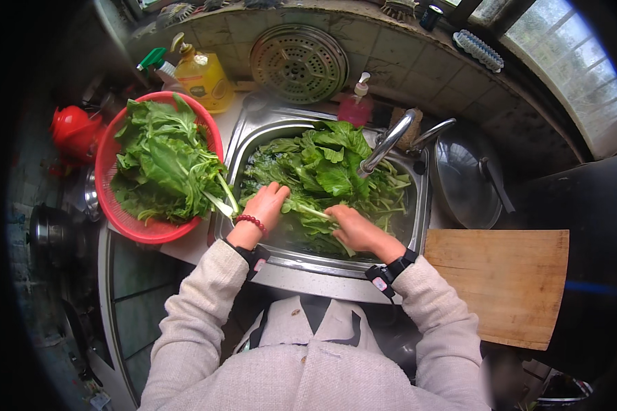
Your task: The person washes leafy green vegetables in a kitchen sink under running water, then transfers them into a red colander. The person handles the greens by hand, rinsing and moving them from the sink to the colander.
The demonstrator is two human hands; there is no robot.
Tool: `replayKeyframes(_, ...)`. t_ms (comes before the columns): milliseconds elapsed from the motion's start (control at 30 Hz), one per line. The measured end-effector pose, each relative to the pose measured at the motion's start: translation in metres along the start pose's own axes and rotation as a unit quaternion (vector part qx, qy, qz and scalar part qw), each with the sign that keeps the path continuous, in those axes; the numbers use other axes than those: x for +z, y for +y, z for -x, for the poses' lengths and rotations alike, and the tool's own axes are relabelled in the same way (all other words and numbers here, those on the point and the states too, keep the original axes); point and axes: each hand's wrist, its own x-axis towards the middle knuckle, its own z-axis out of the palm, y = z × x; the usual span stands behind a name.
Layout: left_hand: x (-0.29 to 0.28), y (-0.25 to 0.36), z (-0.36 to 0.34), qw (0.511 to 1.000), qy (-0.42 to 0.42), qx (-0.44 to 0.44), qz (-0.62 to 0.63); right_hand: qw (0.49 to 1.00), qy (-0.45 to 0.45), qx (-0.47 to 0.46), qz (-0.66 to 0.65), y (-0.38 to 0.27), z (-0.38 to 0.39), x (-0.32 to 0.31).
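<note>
Leafy greens (pixel 336 157) fill the steel sink (pixel 281 259), with water visible around them. Over its near side, my left hand (pixel 266 207), a red bead bracelet at the wrist, is closed on the leafy end of a stalk of greens (pixel 308 211). The other end of that pale stalk is in my right hand (pixel 360 231), whose fingers are wrapped round it. Some fingertips are hidden by the leaves. To the left of the sink, a red plastic basket (pixel 159 233) holds a heap of greens (pixel 161 157), some stems hanging over its rim.
A chrome faucet (pixel 391 140) arches over the sink's right side. Behind stand a yellow pump bottle (pixel 209 82), a pink soap bottle (pixel 354 109) and a round perforated steamer plate (pixel 299 65). At right are a glass lid (pixel 465 178) and a wooden cutting board (pixel 500 284).
</note>
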Motion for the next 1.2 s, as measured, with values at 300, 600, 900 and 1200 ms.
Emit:
replayKeyframes(300,0.067,-0.018,-0.028,0.9,-0.388,-0.135,-0.143,0.937,-0.274,0.214,0.023,0.021,-0.058,0.079)
replayKeyframes(600,0.129,-0.049,-0.069,0.923,-0.353,-0.098,-0.115,0.96,-0.191,0.163,0.124,0.054,-0.075,0.111)
replayKeyframes(900,0.028,0.0,-0.036,0.964,-0.263,0.04,-0.027,0.991,-0.125,0.034,0.023,0.036,-0.034,0.007)
replayKeyframes(1200,-0.026,0.018,-0.009,0.98,-0.094,0.122,0.122,0.996,-0.07,0.002,0.053,-0.034,-0.001,-0.089)
